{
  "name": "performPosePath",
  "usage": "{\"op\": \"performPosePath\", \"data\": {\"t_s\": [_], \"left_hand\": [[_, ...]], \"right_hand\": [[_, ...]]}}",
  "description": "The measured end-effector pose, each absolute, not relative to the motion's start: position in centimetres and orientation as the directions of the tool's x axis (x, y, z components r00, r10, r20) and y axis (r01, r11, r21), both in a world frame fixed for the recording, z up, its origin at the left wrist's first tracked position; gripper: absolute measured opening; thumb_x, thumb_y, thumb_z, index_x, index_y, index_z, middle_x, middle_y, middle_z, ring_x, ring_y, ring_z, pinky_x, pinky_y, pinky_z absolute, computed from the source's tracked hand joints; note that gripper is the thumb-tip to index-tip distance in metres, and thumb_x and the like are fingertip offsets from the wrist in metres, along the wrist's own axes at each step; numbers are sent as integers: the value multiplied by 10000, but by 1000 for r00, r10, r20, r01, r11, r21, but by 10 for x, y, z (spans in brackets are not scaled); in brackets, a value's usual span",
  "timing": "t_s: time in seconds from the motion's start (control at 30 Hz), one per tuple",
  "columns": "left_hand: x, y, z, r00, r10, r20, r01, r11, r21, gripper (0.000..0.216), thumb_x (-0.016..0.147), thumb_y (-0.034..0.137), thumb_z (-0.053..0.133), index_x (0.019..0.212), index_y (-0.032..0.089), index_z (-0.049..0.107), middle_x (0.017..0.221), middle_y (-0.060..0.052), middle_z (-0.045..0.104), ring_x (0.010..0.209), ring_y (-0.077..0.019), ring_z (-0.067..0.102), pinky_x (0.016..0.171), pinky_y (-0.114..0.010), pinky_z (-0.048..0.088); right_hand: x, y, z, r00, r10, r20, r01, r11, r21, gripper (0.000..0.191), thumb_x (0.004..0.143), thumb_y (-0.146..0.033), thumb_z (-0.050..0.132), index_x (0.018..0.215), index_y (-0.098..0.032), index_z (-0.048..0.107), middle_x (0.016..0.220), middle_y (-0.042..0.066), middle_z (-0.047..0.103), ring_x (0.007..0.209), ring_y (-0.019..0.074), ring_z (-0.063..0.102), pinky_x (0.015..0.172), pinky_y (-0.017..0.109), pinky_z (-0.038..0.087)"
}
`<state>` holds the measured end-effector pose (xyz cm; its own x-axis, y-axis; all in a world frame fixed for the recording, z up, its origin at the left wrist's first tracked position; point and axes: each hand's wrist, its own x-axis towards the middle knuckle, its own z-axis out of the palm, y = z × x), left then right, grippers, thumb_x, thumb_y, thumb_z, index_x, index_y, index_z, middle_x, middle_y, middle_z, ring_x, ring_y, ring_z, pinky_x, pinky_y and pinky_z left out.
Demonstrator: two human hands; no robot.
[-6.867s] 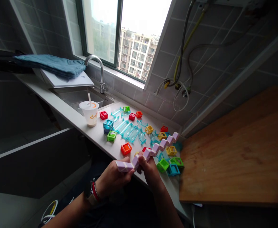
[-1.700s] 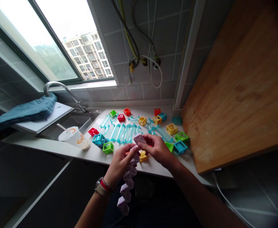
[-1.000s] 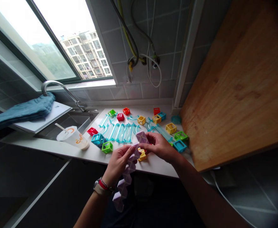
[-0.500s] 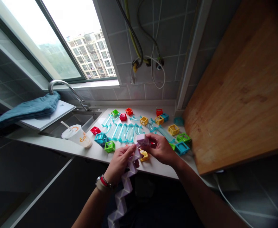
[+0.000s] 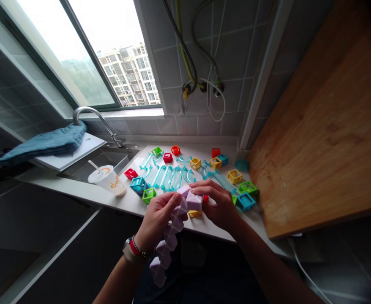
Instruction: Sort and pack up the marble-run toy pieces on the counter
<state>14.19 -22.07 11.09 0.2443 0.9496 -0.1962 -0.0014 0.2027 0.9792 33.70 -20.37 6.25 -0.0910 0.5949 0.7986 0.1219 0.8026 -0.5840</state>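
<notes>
From hands (image 5: 158, 216) (image 5: 222, 210), lilac chain (image 5: 171, 240) diagonally down-left

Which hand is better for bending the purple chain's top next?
Probably the right hand: it holds the purple chain at its bunched top, while the left hand pinches it just below.

- The pale lilac chain (image 5: 170, 240) consists of wedge-like segments with flat, faceted faces, joined in one piece.
- Its upper end is bent and bunched into a compact, blocky cluster, held between the left hand (image 5: 160, 215) and the right hand (image 5: 221, 205).
- Below the left hand, the rest hangs free in zigzags, slanting down toward the left; its lowest segment touches no surface visibly.
</notes>
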Motion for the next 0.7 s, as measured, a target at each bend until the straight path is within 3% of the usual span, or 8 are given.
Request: {"op": "performPosePath", "data": {"t_s": [0.17, 0.4, 0.5, 0.57, 0.7], "left_hand": [[146, -224, 111, 145, 989, 24, 155, -46, 987, 418, 891, 512, 749, 1021, 116, 779, 777, -62, 761, 623, -144, 684, 548, -195, 532], [149, -226, 108, 84, 995, 47, 80, -54, 995, 451, 899, 478, 752, 1189, 133, 723, 826, -56, 764, 661, -151, 697, 581, -215, 575], [146, -227, 110, 82, 995, 60, 54, -64, 996, 425, 916, 484, 729, 1172, 145, 709, 765, -35, 738, 542, -119, 642, 467, -187, 518], [143, -226, 109, -8, 988, 153, 92, -151, 984, 415, 910, 462, 743, 1199, 169, 696, 823, -39, 744, 547, -129, 655, 434, -190, 513], [139, -226, 102, -107, 879, 465, 300, -417, 858, 350, 883, 350, 790, 1195, 202, 725, 1009, -77, 753, 803, -202, 741, 610, -259, 631]], "right_hand": [[331, -214, 69, -24, 632, 774, 203, 762, -615, 332, 916, -124, 702, 1212, -272, 675, 1107, 70, 729, 1031, 226, 728, 881, 359, 602], [322, -226, 76, -33, 671, 741, 275, 719, -638, 371, 928, -80, 645, 1248, -266, 677, 1147, 86, 704, 1073, 232, 706, 930, 369, 595], [321, -226, 76, -46, 732, 680, 93, 681, -726, 400, 933, -100, 623, 1285, -285, 671, 1282, 95, 661, 1196, 253, 655, 986, 408, 588], [322, -224, 75, -36, 831, 556, -123, 548, -827, 397, 948, -171, 623, 1327, -285, 644, 1313, 95, 634, 1196, 252, 644, 948, 403, 612], [324, -221, 75, -183, 958, 221, -491, 105, -865, 325, 985, -386, 641, 1283, -257, 627, 1069, 55, 671, 887, 189, 704, 674, 300, 650]]}}
